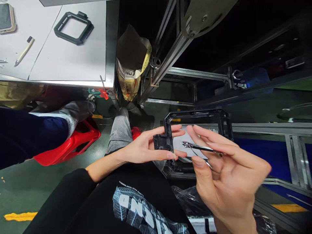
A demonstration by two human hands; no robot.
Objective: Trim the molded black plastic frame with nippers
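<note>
A black plastic frame (225,126) with a boxy tab on its left side is held up over my lap. My left hand (143,148) grips it around the tab, thumb along the lower edge and fingers reaching into the opening. In my right hand (226,172) is a small metal nail clipper (202,148), pinched between thumb and fingers, its jaws pointing left, just inside the frame's left bar. The jaws appear apart from the plastic. Part of the frame's right and lower sides is hidden behind my right hand.
At the upper left, a white-topped table (48,65) bears another dark frame (85,34), a pale-handled tool (24,52) and a boxed device (6,18). A bag (131,84) stands beside it. A person sits on a red stool (58,151) at left; metal racking (200,73) stands ahead.
</note>
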